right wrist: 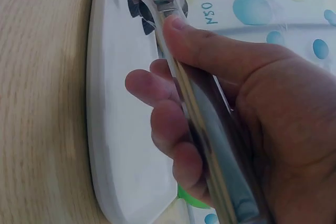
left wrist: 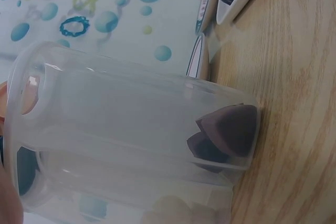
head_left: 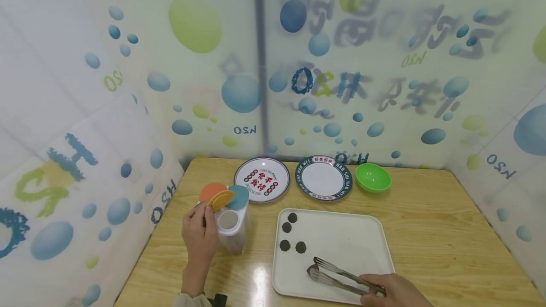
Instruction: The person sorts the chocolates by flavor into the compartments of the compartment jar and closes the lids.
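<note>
Metal tongs slant over the white tray, a dark piece at their tips, your right grip closed around the handles. Four more pieces lie at the tray's left. Beside it, your left grip pinches the raised yellow lid of a clear container on the table. Beyond sit a red-lettered plate, a blue-rimmed plate and a green bowl.

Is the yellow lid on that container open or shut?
Open: the left hand holds the yellow lid tilted up, and the container shows its round opening uncovered.
</note>
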The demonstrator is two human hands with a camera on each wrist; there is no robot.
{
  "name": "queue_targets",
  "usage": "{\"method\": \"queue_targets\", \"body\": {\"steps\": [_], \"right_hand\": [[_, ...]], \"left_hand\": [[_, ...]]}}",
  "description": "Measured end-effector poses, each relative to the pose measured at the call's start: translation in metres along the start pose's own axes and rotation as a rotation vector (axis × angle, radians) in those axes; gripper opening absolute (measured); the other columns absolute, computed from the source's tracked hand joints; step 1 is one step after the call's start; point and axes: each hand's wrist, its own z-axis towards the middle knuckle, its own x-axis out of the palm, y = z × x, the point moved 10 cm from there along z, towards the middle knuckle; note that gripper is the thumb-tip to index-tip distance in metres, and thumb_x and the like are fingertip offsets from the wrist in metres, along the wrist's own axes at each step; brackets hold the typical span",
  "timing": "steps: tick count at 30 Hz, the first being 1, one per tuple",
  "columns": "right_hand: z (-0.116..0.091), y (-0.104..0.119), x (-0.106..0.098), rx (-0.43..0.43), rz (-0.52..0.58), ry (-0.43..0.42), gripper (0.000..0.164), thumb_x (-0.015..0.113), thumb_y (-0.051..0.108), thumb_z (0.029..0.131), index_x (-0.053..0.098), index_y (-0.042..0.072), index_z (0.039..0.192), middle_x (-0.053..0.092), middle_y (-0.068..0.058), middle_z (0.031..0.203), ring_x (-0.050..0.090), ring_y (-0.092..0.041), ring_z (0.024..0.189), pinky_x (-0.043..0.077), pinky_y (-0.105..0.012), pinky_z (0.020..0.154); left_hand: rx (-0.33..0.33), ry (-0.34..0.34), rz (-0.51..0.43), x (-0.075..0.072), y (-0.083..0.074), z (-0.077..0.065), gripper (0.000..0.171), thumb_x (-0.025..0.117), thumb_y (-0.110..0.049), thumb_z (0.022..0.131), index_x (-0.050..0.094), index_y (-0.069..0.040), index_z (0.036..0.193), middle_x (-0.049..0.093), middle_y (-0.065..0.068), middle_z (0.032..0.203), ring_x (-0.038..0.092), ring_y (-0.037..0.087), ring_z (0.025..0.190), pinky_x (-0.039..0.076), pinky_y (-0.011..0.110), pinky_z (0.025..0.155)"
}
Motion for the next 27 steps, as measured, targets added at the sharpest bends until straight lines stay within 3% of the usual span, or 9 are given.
{"method": "queue_targets", "body": {"steps": [5, 9, 18, 22, 27], "right_hand": [[0.003, 0.007, -0.005, -0.013, 0.011, -0.022, 0.043, 0.068, 0.036, 0.093, 0.068, 0.005, 0.123, 0.063, 0.012, 0.081, 0.050, 0.002, 0.064, 0.040, -0.022, 0.052], [0.004, 0.015, -0.010, -0.027, -0.022, -0.058, 0.047, 0.066, 0.036, 0.094, 0.065, 0.002, 0.127, 0.064, 0.011, 0.083, 0.050, 0.002, 0.066, 0.041, -0.022, 0.055], [0.008, 0.028, -0.027, 0.027, -0.131, -0.189, 0.049, 0.068, 0.042, 0.091, 0.065, 0.012, 0.129, 0.062, 0.012, 0.082, 0.047, 0.000, 0.060, 0.041, -0.021, 0.051], [0.009, 0.041, -0.034, -0.017, -0.178, -0.265, 0.044, 0.068, 0.042, 0.091, 0.066, 0.015, 0.126, 0.062, 0.015, 0.080, 0.046, 0.002, 0.061, 0.041, -0.021, 0.051], [0.010, 0.062, -0.044, -0.155, -0.237, -0.388, 0.032, 0.068, 0.037, 0.093, 0.069, 0.018, 0.118, 0.061, 0.019, 0.077, 0.043, 0.005, 0.058, 0.040, -0.019, 0.050]], "left_hand": [[0.021, -0.001, 0.003, 0.000, -0.002, 0.001, 0.016, 0.055, 0.001, 0.094, 0.071, 0.004, 0.093, 0.073, 0.021, 0.092, 0.066, 0.036, 0.085, 0.044, 0.034, 0.078], [0.036, -0.004, 0.004, 0.000, -0.002, 0.001, 0.016, 0.055, 0.001, 0.094, 0.071, 0.004, 0.092, 0.073, 0.021, 0.091, 0.066, 0.036, 0.083, 0.044, 0.029, 0.076], [-0.025, 0.034, 0.019, 0.003, 0.006, -0.001, 0.019, 0.054, -0.003, 0.096, 0.071, 0.004, 0.095, 0.073, 0.022, 0.095, 0.066, 0.039, 0.090, 0.046, 0.035, 0.079], [-0.004, 0.017, 0.008, 0.002, 0.004, -0.001, 0.018, 0.054, -0.001, 0.095, 0.072, 0.003, 0.096, 0.073, 0.022, 0.094, 0.066, 0.039, 0.089, 0.045, 0.034, 0.079], [0.010, 0.012, 0.002, 0.001, 0.002, -0.001, 0.017, 0.055, 0.000, 0.095, 0.071, 0.003, 0.095, 0.073, 0.021, 0.093, 0.067, 0.038, 0.089, 0.044, 0.032, 0.080]]}}
